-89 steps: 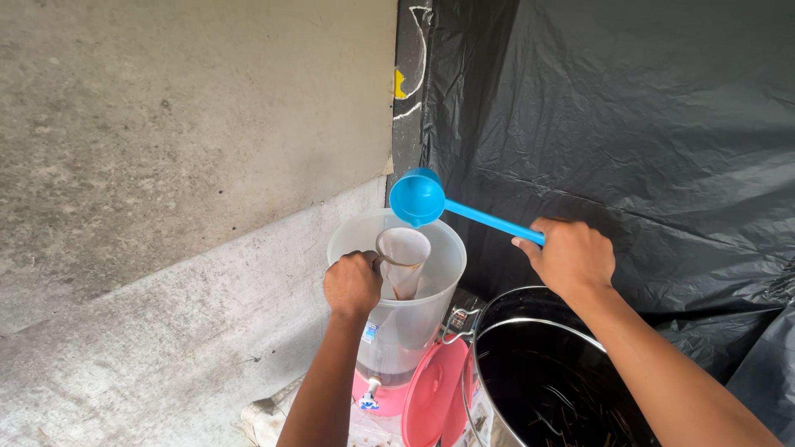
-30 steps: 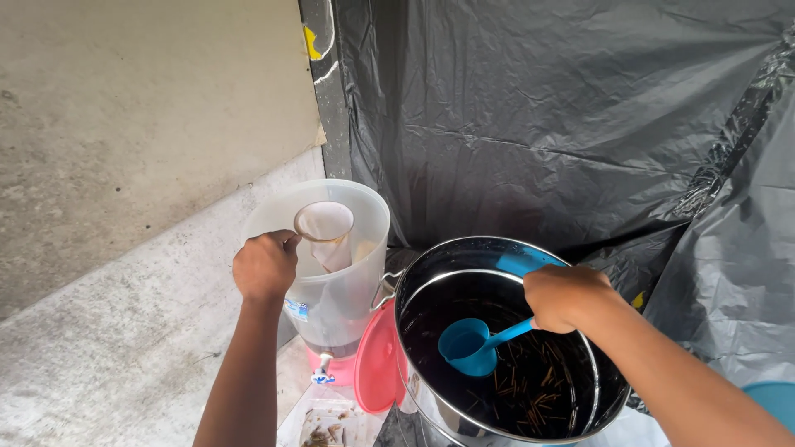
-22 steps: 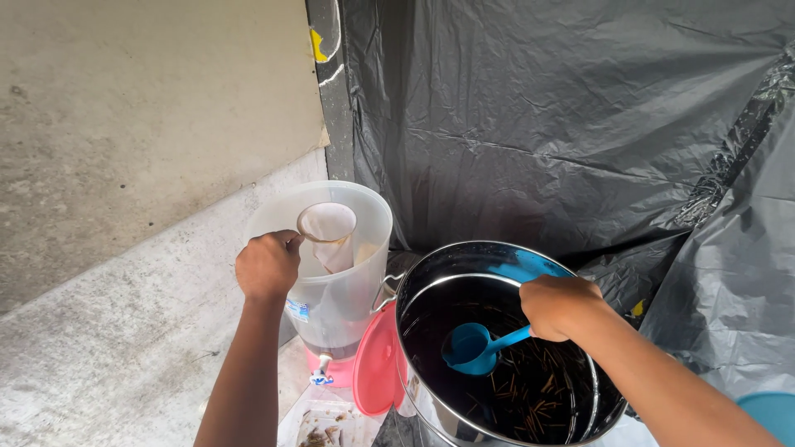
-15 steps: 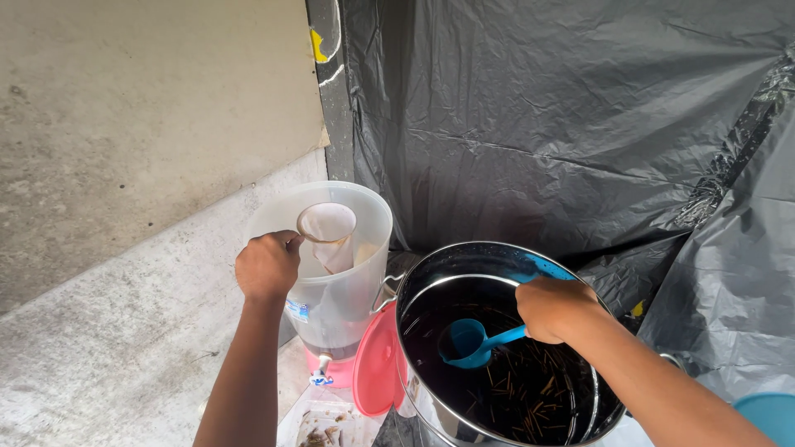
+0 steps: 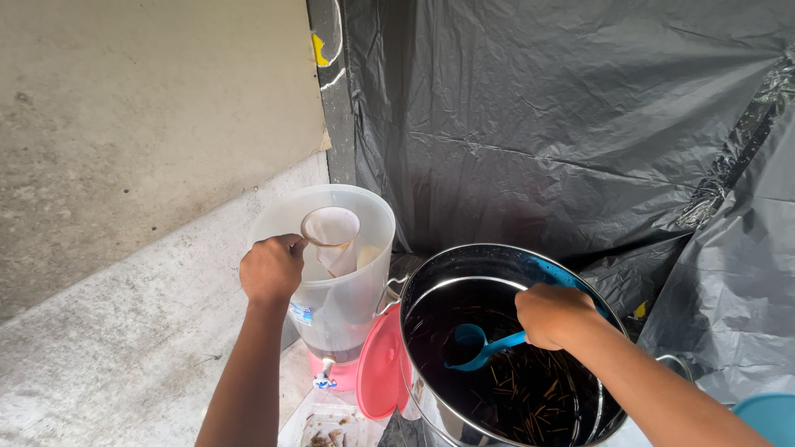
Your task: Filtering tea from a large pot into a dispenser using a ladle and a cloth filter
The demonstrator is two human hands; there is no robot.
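Right hand: the right hand (image 5: 552, 314) closes its grip around the handle end of the blue ladle (image 5: 480, 348), knuckles up, over the mouth of the steel pot (image 5: 431, 406).
Ladle: the bowl sits down and to the left of that grip, dipped at the surface of the dark liquid (image 5: 505, 389); whether it is full cannot be told.
Ladle handling: thin stiff plastic, light when empty, and likely nose-heavy once loaded, so a hold far out on the handle wants a firm wrist; a wet handle may turn slippery.
Pot contents: thin stick-like bits float below and to the right of the bowl.
Left hand: the left hand (image 5: 272, 270) grips the handle of the cloth strainer (image 5: 331, 236) in a closed fist, at the near rim of the clear plastic dispenser (image 5: 348, 298).
Strainer handling: a stiff ring with a soft hanging bag; it probably sags and pulls downward as it takes liquid, so the handle close to the ring looks like the steady place to hold.
Strainer place: the ring lies just right of the fist, inside the dispenser's open top, the bag drooping into it.
Dispenser: pink base with a small tap, dark liquid low inside; its pink lid (image 5: 379, 372) stands on edge between it and the pot, touching or nearly so.
Backdrop: black plastic sheeting (image 5: 538, 124) hangs behind, a concrete wall (image 5: 149, 108) to the left.
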